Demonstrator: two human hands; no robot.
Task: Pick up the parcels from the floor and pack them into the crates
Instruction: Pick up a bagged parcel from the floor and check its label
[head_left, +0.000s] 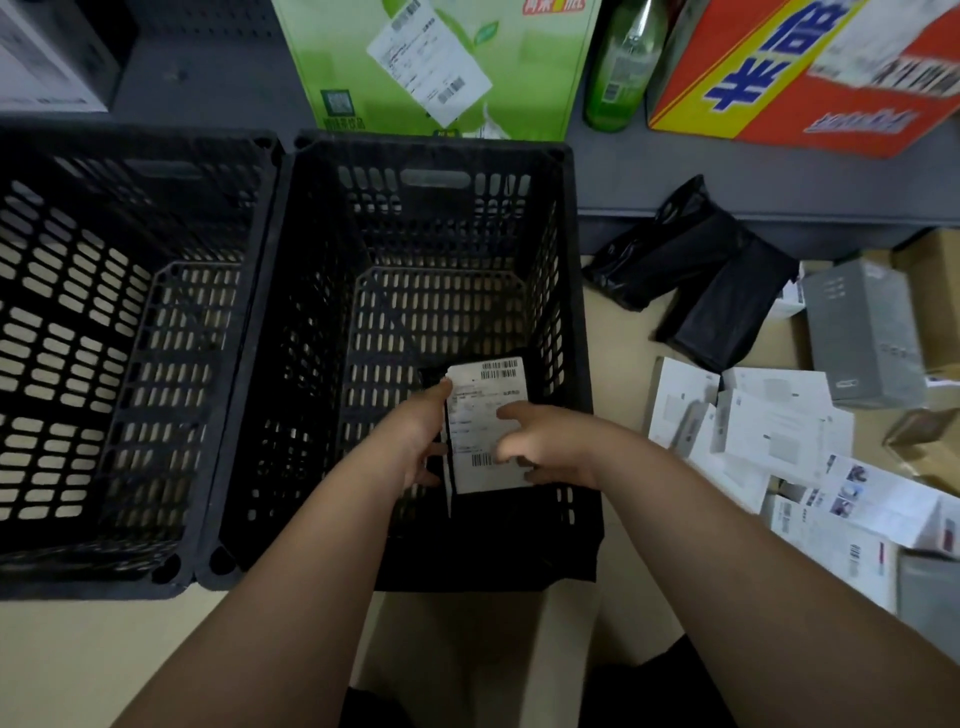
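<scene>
Beige floor (78, 649) runs under everything, and a dark grey shelf (727, 182) crosses the view well beyond the hands. Both hands reach down into the black perforated plastic crate (322, 312) straight ahead of the person.

Between them they hold a flat black plastic-wrapped parcel with a white printed shipping label (488, 395). The label covers most of the upper face. It carries barcodes at its far end and near its close end, with lines of small print between that are too blurred to read. Black wrapping shows past the far left corner of the label. The parcel is inside the crate, in its near right part; whether it touches the bottom I cannot tell.

The left hand (415, 436) grips the parcel's left edge, thumb lying up along the label's side and fingers curled under. The right hand (540, 447) clasps the right edge, thumb laid across the label and fingers bent round the near corner.

Just left of the left hand's crate stands a second black perforated plastic crate (78, 312), the two touching side by side.

Right of the right hand, on the floor, lie two crumpled black plastic mailer bags (727, 317), a heap of white cardboard boxes (774, 431) and a grey rectangular box (867, 332).

Beyond the hands, on the shelf, stand a green printed carton (519, 78), a green glass bottle (623, 67) and a red and yellow carton (810, 114).
</scene>
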